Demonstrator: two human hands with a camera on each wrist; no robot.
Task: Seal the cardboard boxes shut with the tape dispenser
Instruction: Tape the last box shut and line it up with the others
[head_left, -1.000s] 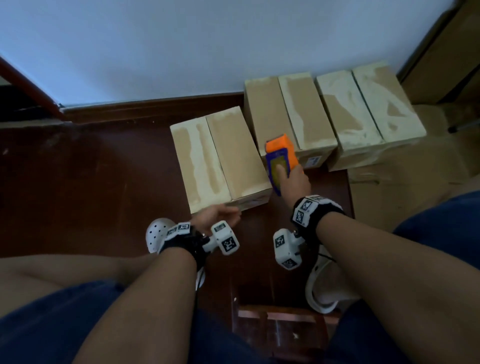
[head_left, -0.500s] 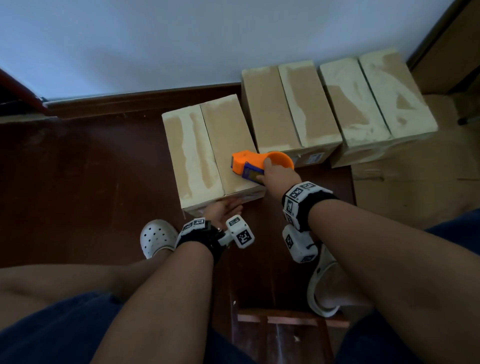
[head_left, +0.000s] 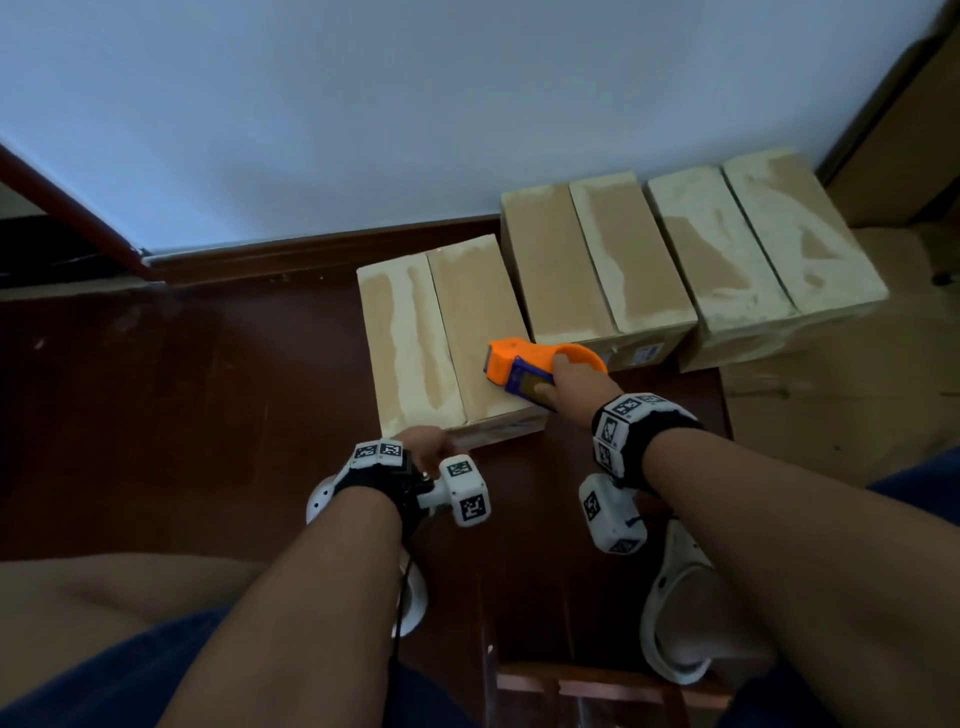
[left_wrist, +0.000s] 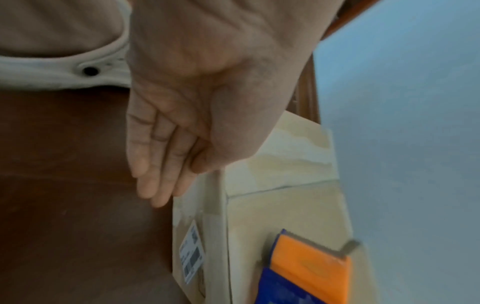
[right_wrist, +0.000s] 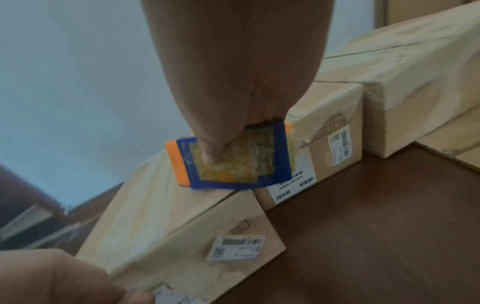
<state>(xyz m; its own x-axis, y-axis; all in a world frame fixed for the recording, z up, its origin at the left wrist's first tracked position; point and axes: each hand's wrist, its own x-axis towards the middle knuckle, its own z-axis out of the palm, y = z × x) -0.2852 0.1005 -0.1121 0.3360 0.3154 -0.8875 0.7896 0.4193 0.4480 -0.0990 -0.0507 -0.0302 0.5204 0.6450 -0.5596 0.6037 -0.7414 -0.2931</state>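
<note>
A closed cardboard box (head_left: 441, 332) lies on the dark floor, its centre seam running away from me. My right hand (head_left: 563, 382) grips the orange and blue tape dispenser (head_left: 524, 364), whose head rests on the right flap near the box's front right corner and points left. In the right wrist view my thumb presses the dispenser (right_wrist: 233, 162) on its blue plate. My left hand (head_left: 428, 449) rests with straight fingers (left_wrist: 155, 174) against the box's near end (left_wrist: 197, 236), holding nothing. Two more closed boxes (head_left: 592, 265) (head_left: 758, 244) stand at the back right against the wall.
Flattened cardboard (head_left: 831, 410) covers the floor on the right. My feet in white clogs (head_left: 675, 618) (head_left: 319, 501) sit close to the box. A wooden stool edge (head_left: 597, 686) shows at the bottom. Bare dark floor (head_left: 208, 389) stretches left.
My right hand has carried the dispenser left from the gap between boxes onto the near box's top and turned its head leftwards. My left hand stays at the box's near end.
</note>
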